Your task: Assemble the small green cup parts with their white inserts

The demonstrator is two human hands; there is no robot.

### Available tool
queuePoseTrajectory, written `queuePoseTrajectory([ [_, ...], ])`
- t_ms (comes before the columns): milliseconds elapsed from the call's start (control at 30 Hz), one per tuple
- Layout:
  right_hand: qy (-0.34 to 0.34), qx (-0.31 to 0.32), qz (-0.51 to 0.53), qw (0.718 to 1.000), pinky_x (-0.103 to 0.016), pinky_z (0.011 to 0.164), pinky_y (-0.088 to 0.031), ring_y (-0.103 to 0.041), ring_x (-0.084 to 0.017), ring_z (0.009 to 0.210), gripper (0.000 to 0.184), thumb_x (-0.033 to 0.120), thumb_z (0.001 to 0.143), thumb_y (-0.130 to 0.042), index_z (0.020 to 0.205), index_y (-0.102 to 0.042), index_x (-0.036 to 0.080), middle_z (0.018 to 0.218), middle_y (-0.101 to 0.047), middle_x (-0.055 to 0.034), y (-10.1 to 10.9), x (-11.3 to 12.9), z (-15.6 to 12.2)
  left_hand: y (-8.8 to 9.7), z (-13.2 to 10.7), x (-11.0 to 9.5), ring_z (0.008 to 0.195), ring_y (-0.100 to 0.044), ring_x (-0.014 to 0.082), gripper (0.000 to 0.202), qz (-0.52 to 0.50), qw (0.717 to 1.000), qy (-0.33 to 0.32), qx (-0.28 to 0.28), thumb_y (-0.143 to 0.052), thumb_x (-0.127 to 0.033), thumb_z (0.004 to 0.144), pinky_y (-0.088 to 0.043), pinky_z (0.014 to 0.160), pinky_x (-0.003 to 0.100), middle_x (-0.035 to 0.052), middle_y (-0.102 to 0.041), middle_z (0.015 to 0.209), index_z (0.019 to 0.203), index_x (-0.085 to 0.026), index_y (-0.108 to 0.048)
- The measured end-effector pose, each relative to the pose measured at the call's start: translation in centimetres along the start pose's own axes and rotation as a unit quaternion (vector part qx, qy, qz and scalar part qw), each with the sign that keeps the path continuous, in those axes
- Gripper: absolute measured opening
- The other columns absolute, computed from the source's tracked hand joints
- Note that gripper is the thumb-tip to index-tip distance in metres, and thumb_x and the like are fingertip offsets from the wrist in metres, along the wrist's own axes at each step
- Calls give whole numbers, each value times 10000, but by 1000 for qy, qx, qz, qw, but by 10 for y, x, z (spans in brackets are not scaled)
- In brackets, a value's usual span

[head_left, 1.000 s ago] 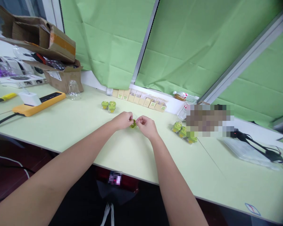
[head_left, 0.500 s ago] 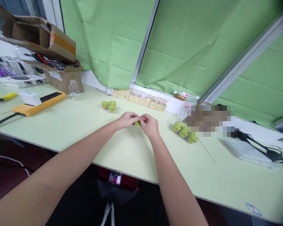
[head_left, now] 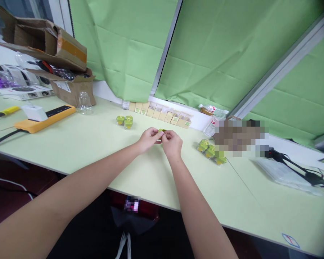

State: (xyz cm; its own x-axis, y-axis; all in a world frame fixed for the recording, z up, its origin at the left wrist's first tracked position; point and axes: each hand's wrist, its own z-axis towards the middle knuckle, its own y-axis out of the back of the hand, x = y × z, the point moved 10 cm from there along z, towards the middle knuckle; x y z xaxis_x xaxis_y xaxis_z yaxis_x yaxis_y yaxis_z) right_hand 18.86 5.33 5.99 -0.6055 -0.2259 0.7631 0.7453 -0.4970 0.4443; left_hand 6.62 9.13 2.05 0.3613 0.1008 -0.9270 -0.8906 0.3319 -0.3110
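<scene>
My left hand and my right hand meet over the middle of the table, fingers closed from both sides on a small green piece. It looks like the green tops of the small packs nearby, but my fingers cover most of it. To the left stand several small clear packs with green tops. More of these green-topped packs are in a slanting row beyond my right hand. Behind my hands, a line of small tan card boxes runs along the back of the table.
An orange power strip with a white plug lies at left, near a clear plastic bottle piece and cardboard boxes. Plastic bottles lie at the back right. A black strap rests on clear plastic bags.
Both hands have shifted slightly, the left one a little to the right. The green piece has turned and now shows above my fingertips instead of below them.
</scene>
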Motion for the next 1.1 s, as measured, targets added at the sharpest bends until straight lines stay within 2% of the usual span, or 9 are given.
queuePoseTrajectory([
  [200,6,-4,32,999,-277,658,-510,-672,-174,675,179,395,801,-591,815,-672,236,749,-727,-7,2,5,0,-4,1,-2,915,-667,160,354,-34,999,-11,25,-724,-426,801,-516,921,414,55,-682,947,872,-154,-509],
  [333,-39,22,96,994,-279,613,-534,-683,-177,640,210,406,774,-606,853,-662,219,758,-733,-21,-5,-7,4,-7,2,2,912,-667,156,380,-58,997,14,54,-729,-459,785,-500,882,357,63,-677,1021,922,-163,-534],
  [433,-58,29,124,990,-281,587,-547,-686,-176,614,219,409,761,-614,860,-649,217,749,-729,-15,-8,-10,5,-7,2,1,892,-663,152,397,-53,997,15,53,-730,-476,778,-493,847,334,70,-676,1025,941,-164,-546],
  [567,-50,12,124,991,-287,615,-561,-694,-179,632,222,420,774,-608,858,-643,217,737,-722,-17,-5,-8,3,-7,0,-2,859,-665,153,403,-30,999,4,35,-723,-491,781,-501,851,356,64,-679,964,916,-160,-538],
  [733,-12,-13,68,997,-295,645,-555,-698,-191,710,240,443,784,-604,853,-668,222,815,-727,-34,1,-2,4,-8,-3,-7,926,-670,171,391,-31,999,-11,24,-727,-468,787,-503,898,390,69,-683,976,909,-160,-520],
  [967,-6,21,77,997,-282,631,-551,-698,-188,724,221,416,764,-620,841,-692,223,786,-728,-21,-1,-6,7,-6,-6,-11,908,-675,167,345,-15,1000,-14,24,-742,-421,781,-506,925,408,52,-694,935,875,-157,-541],
  [1100,-19,19,99,995,-269,585,-545,-691,-179,670,245,426,749,-634,842,-703,210,789,-731,-29,0,-5,7,-4,-2,-10,868,-679,167,295,-43,998,-9,32,-708,-406,810,-508,940,424,73,-699,946,876,-132,-622],
])
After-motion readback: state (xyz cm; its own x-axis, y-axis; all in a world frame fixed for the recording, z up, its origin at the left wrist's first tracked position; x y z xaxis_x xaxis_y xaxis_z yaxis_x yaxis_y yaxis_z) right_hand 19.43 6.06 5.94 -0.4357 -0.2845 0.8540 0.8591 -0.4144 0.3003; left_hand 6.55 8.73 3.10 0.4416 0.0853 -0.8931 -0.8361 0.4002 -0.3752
